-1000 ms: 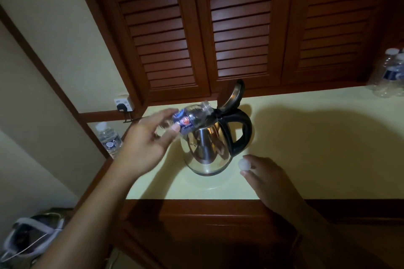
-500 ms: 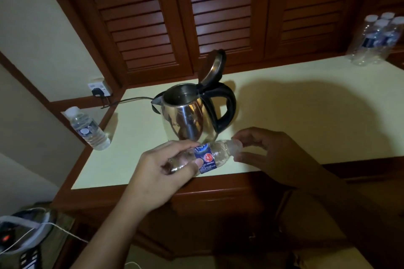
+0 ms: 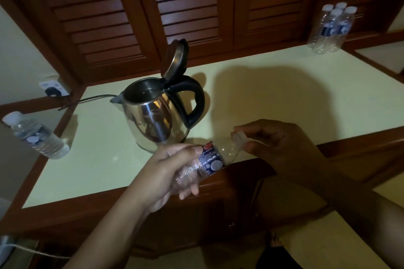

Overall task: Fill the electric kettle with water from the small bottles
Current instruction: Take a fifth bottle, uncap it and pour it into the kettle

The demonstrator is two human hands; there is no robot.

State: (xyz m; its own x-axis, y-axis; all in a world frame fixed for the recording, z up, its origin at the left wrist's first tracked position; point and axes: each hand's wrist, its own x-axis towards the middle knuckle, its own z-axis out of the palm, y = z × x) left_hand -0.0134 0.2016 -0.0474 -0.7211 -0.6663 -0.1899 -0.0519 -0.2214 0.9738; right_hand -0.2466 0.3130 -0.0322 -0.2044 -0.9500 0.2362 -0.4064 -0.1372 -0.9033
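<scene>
A second ago the small bottle (image 3: 209, 159) was tipped over the open kettle (image 3: 153, 120) while the right hand (image 3: 277, 144) rested on the worktop (image 3: 262, 94) with the cap. Now the bottle has come away from the kettle and is held low over the worktop's front edge, and both hands meet on it. It looks clear and empty, so this pour is judged done and the bottle is probably being capped again.

The left hand (image 3: 168, 172) has its grip curled round the lower half of the bottle, which lies tilted with its neck up and to the right. The right hand's grip is pinched on the white cap (image 3: 239, 137) at the bottle's mouth; whether the cap is already seated cannot be told.

The kettle stands just behind the hands, lid (image 3: 177, 59) raised. One capped bottle (image 3: 35, 137) waits at the far left and a cluster of bottles (image 3: 332, 26) at the back right, well apart from both hands
</scene>
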